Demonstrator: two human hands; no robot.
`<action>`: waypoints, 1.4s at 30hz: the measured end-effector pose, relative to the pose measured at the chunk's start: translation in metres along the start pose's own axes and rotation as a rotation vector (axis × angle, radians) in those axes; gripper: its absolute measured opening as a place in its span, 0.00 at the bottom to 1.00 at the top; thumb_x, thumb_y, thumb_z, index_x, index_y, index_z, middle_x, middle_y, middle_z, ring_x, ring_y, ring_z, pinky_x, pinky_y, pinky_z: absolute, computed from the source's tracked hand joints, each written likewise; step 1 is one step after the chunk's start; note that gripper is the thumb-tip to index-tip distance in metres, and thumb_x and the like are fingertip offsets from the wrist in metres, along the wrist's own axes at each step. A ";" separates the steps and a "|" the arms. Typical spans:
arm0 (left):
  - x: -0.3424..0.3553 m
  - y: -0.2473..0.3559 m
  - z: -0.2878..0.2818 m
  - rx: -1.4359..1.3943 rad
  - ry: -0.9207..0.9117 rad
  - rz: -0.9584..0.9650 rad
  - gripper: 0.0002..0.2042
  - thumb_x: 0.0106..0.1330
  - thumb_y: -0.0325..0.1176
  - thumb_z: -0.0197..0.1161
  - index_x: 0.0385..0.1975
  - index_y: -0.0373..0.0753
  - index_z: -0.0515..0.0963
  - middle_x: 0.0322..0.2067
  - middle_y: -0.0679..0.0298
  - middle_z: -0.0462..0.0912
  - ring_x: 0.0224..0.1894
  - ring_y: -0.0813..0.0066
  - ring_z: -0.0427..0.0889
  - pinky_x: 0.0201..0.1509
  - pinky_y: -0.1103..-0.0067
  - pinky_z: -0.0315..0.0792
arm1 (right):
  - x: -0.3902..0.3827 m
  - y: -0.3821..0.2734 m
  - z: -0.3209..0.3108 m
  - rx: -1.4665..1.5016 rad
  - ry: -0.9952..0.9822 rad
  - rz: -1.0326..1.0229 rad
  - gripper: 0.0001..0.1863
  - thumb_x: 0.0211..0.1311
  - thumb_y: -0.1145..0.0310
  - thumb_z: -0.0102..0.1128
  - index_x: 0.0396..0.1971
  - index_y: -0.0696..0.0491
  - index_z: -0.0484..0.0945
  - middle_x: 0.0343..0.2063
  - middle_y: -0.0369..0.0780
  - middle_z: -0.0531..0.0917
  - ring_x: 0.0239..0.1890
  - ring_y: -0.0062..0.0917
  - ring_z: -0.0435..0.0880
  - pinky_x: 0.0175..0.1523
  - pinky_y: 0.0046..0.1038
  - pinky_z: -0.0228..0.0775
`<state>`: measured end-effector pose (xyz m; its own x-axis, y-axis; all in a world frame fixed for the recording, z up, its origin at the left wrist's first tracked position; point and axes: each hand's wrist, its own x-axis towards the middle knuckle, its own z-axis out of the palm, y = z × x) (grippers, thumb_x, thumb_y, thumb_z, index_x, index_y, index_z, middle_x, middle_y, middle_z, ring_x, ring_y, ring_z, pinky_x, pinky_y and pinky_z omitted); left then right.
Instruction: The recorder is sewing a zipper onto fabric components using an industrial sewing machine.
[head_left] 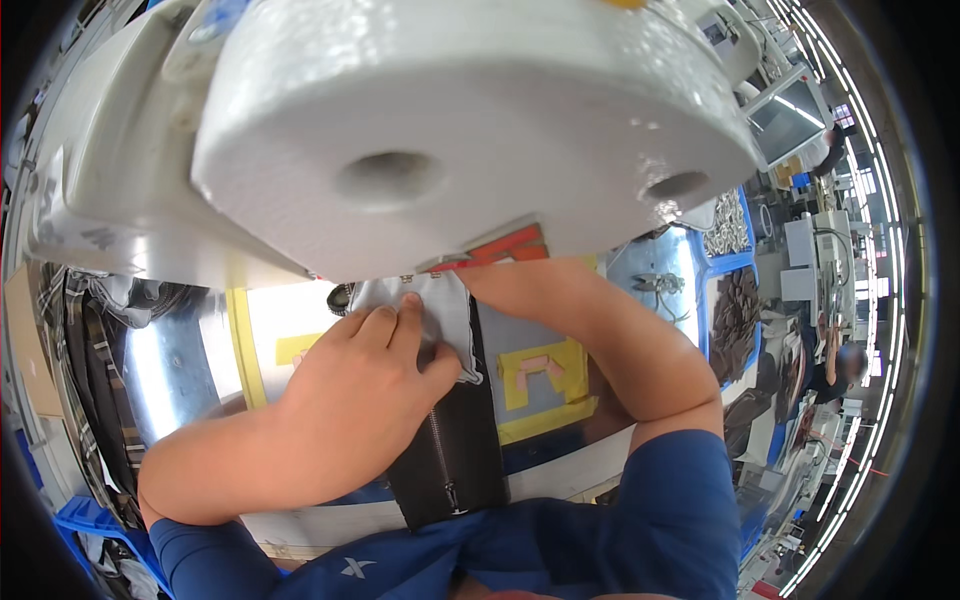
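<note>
My left hand (370, 365) presses down on a light grey cloth piece (448, 318), index finger stretched forward and thumb apart. Under that piece runs a black cloth strip (470, 420) with a metal zipper (440, 450) along it, its lower end reaching toward my body. A large white machine head (480, 160) hangs over the work and hides its far end. My right hand (510, 288) reaches in from the right beneath the machine head; only its back near the wrist shows, and its fingers are hidden.
Yellow tape (545, 375) marks the work surface right of the cloth. Dark and plaid garments (95, 370) lie at the left, above a blue crate (95, 520). Blue bins at the right hold small metal parts (728, 222) and dark pieces (735, 320). Other people appear far right.
</note>
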<state>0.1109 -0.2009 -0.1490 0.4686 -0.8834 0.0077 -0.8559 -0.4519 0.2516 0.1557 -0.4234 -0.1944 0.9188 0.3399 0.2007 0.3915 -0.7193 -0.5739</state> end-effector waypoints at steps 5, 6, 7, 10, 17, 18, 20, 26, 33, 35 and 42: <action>-0.001 0.001 0.001 0.036 0.000 -0.004 0.21 0.50 0.32 0.67 0.47 0.39 0.78 0.54 0.34 0.78 0.49 0.50 0.81 0.54 0.65 0.76 | 0.002 0.002 0.002 0.019 -0.059 0.076 0.13 0.57 0.71 0.57 0.41 0.49 0.84 0.36 0.48 0.86 0.41 0.49 0.84 0.43 0.45 0.77; -0.001 0.001 0.000 0.032 -0.002 -0.007 0.21 0.50 0.32 0.67 0.46 0.39 0.78 0.54 0.34 0.78 0.49 0.50 0.81 0.54 0.65 0.76 | 0.002 0.001 0.002 0.033 -0.071 0.117 0.13 0.57 0.71 0.57 0.41 0.49 0.84 0.36 0.48 0.86 0.41 0.50 0.84 0.43 0.45 0.77; -0.001 0.001 0.000 0.029 -0.003 -0.011 0.21 0.50 0.32 0.67 0.46 0.39 0.78 0.54 0.34 0.78 0.49 0.50 0.81 0.54 0.65 0.76 | 0.002 0.001 0.002 0.047 -0.083 0.158 0.13 0.56 0.71 0.58 0.41 0.49 0.84 0.36 0.47 0.86 0.41 0.50 0.83 0.43 0.46 0.77; -0.002 0.001 -0.003 0.028 -0.009 -0.010 0.21 0.49 0.32 0.68 0.46 0.39 0.78 0.54 0.34 0.78 0.49 0.50 0.81 0.54 0.66 0.77 | 0.004 0.000 0.001 -0.012 -0.086 0.117 0.13 0.56 0.70 0.58 0.41 0.49 0.84 0.37 0.47 0.86 0.41 0.49 0.83 0.44 0.45 0.77; -0.002 0.000 -0.010 0.007 -0.079 0.017 0.21 0.50 0.33 0.68 0.47 0.39 0.78 0.54 0.31 0.76 0.48 0.49 0.82 0.54 0.66 0.77 | 0.003 -0.002 0.006 0.149 -0.030 0.115 0.14 0.57 0.70 0.58 0.43 0.49 0.83 0.39 0.46 0.86 0.43 0.48 0.84 0.45 0.43 0.78; -0.002 0.001 -0.009 0.011 -0.080 0.020 0.22 0.50 0.34 0.69 0.47 0.39 0.78 0.54 0.30 0.76 0.49 0.48 0.82 0.55 0.66 0.76 | 0.002 0.000 0.006 0.126 -0.044 0.097 0.14 0.57 0.70 0.58 0.43 0.49 0.83 0.39 0.46 0.86 0.43 0.48 0.84 0.45 0.43 0.78; -0.001 0.002 -0.008 0.015 -0.085 0.025 0.22 0.51 0.34 0.69 0.48 0.39 0.78 0.54 0.30 0.76 0.49 0.47 0.82 0.56 0.65 0.76 | 0.000 -0.001 0.002 0.106 -0.055 0.081 0.14 0.57 0.70 0.58 0.43 0.49 0.83 0.39 0.46 0.86 0.43 0.48 0.84 0.45 0.43 0.78; 0.003 0.003 -0.002 0.026 -0.039 0.053 0.24 0.52 0.37 0.70 0.50 0.40 0.77 0.56 0.31 0.74 0.54 0.44 0.80 0.60 0.64 0.73 | 0.001 -0.011 -0.025 0.093 -0.020 0.123 0.11 0.51 0.72 0.58 0.35 0.52 0.84 0.32 0.50 0.85 0.37 0.52 0.83 0.43 0.47 0.76; 0.009 0.004 -0.008 -0.080 -0.074 0.091 0.28 0.53 0.40 0.72 0.56 0.45 0.76 0.59 0.40 0.73 0.60 0.46 0.75 0.64 0.62 0.70 | 0.001 0.022 -0.014 -0.126 -0.050 0.046 0.10 0.51 0.69 0.56 0.24 0.60 0.83 0.26 0.52 0.83 0.35 0.52 0.83 0.43 0.47 0.76; 0.010 0.003 -0.009 -0.107 -0.069 0.097 0.28 0.53 0.40 0.72 0.57 0.46 0.76 0.59 0.41 0.73 0.60 0.47 0.75 0.64 0.62 0.70 | 0.001 0.028 -0.011 -0.137 -0.039 0.027 0.10 0.51 0.69 0.56 0.23 0.60 0.83 0.25 0.53 0.83 0.34 0.51 0.83 0.43 0.47 0.76; 0.009 0.003 -0.011 -0.134 -0.066 0.096 0.29 0.53 0.40 0.72 0.58 0.48 0.76 0.60 0.42 0.73 0.60 0.47 0.75 0.64 0.61 0.70 | 0.001 0.024 -0.012 -0.107 -0.028 0.083 0.11 0.50 0.68 0.57 0.24 0.59 0.84 0.26 0.52 0.84 0.35 0.50 0.84 0.44 0.46 0.77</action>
<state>0.1151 -0.2089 -0.1379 0.3672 -0.9298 -0.0248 -0.8571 -0.3485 0.3793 0.1663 -0.4479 -0.1981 0.9470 0.2922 0.1335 0.3189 -0.8056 -0.4992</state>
